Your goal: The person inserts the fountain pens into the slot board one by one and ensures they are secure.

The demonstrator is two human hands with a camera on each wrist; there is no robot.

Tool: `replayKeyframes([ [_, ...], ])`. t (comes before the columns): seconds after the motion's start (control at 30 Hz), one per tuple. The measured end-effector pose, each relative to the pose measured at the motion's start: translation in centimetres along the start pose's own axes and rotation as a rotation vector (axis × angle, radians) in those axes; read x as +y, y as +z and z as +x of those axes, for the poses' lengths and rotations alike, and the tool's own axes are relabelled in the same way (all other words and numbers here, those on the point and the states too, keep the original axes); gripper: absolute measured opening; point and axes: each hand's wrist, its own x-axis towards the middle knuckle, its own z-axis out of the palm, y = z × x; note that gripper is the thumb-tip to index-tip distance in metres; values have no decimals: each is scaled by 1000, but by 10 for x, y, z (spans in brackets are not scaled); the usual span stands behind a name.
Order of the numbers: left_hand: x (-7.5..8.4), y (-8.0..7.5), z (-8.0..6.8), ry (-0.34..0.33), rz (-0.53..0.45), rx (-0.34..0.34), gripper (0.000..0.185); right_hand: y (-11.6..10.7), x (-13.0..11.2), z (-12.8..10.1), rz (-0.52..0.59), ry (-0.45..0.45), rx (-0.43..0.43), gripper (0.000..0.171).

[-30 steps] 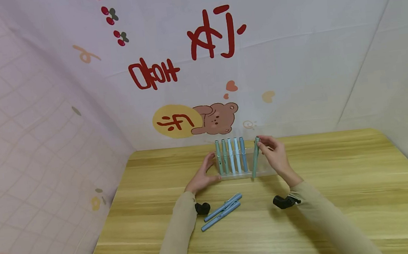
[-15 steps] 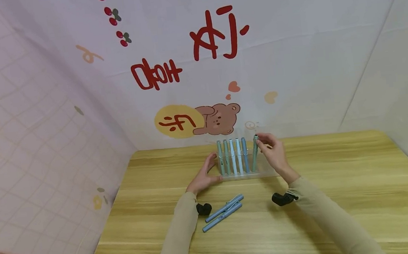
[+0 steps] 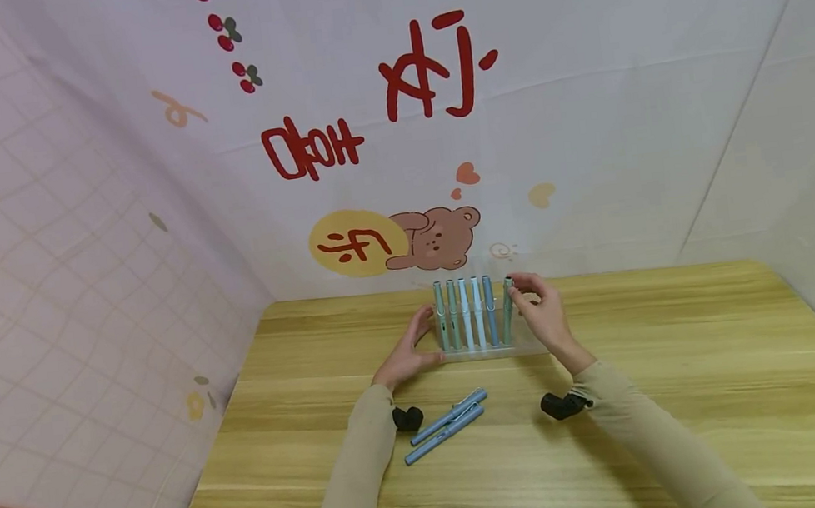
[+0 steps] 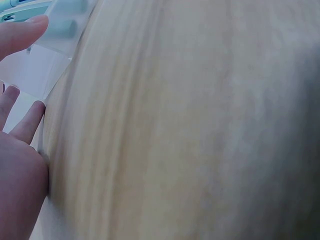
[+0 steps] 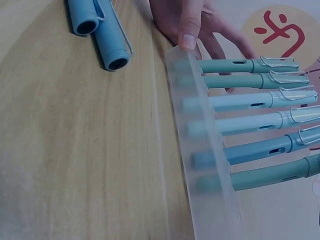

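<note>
A clear pen stand (image 3: 531,348) stands on the table, holding a row of upright capped pens: two green, two pale blue and one darker blue pen (image 3: 490,311). My right hand (image 3: 549,317) pinches another green pen (image 3: 508,316) near its cap end, slightly tilted beside that darker blue one. In the right wrist view, the lower end of this green pen (image 5: 270,176) sits in the frosted base of the stand. My left hand (image 3: 406,360) grips the stand's left end, its thumb (image 5: 189,30) at the front of the base and fingers farther back.
Two blue pens (image 3: 446,427) lie side by side on the wooden table (image 3: 538,474), in front of the stand and between the forearms. Behind the table hangs a printed cloth (image 3: 591,141). A black wrist camera (image 3: 565,405) sits at the right wrist, another (image 3: 407,418) at the left.
The green pen's lower end has gone from in front of the stand back into it. The right hand has shifted slightly left, with the pen more upright. My left hand stays on the stand.
</note>
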Motion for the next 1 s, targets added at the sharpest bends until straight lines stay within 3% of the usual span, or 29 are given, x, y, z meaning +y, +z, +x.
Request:
replayKeyframes([
  [0.17,1,0,0,5,-9,0,93,2,24,7,-88,-19,26,25],
  [0.33,3,-1,0,9,-27,-15,94,5,30,11,-167,10,35,25],
  [0.6,23,-2,-6,24,-62,-48,91,5,31,14,-172,18,-11,28],
  [1.0,29,-2,-9,22,-88,-61,90,5,29,15,-210,33,-24,30],
])
